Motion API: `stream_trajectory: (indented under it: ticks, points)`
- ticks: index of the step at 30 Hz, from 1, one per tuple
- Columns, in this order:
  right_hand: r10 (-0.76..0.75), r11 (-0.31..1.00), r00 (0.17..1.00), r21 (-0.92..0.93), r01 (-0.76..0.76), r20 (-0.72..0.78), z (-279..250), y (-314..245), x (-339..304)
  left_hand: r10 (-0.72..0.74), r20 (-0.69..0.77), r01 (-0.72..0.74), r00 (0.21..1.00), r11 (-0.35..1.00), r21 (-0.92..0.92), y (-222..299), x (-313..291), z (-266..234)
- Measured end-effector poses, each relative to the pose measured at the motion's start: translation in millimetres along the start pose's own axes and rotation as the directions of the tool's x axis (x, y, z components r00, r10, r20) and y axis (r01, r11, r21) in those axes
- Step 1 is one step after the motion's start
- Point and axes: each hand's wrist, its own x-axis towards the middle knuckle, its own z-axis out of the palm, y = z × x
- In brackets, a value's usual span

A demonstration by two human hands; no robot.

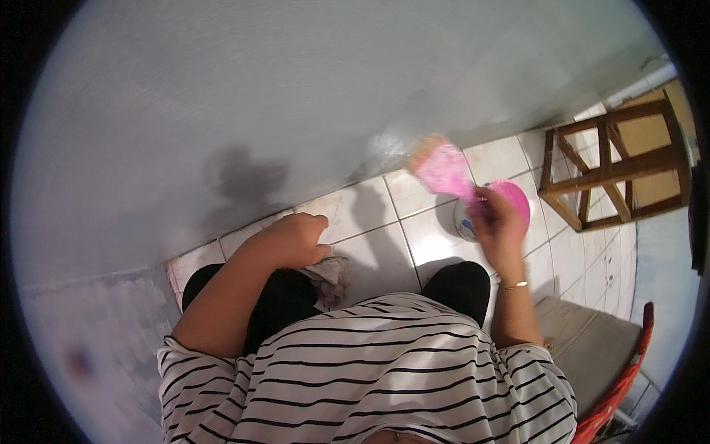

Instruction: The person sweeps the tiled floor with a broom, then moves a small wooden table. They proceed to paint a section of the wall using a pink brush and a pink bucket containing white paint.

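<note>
My right hand grips the handle of a wide paintbrush whose head is smeared with pink; motion blurs it. Its light bristle tips are close to the grey wall, by a shiny patch low down. Just behind that hand stands a paint bucket, round and pink at the top, with part of its pale side showing. My left hand is curled near the wall's foot, thumb and index finger a little apart. From under it hangs a crumpled, stained rag, seemingly held by fingers I cannot see.
White floor tiles run along the wall. A brown wooden stool frame is at the right, beyond the bucket. Close by my right elbow are a greyish panel and a red curved edge. My dark-clothed knees bend over the floor.
</note>
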Motion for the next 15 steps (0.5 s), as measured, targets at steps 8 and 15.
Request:
stream_trajectory:
  ticks: [8, 15]
  points:
    - [0.49, 0.563, 0.868, -0.791, -0.241, 0.084, -84.9, 151.5, -0.7, -0.029, 0.073, 0.026, 0.997, 0.998, 0.049, 8.4, 15.5, -4.9]
    - [0.567, 0.56, 0.82, -0.767, -0.312, 0.081, 9.0, 235.3, 5.0, -0.078, 0.055, 0.076, 0.995, 0.996, 0.044, 10.7, 19.7, -6.9]
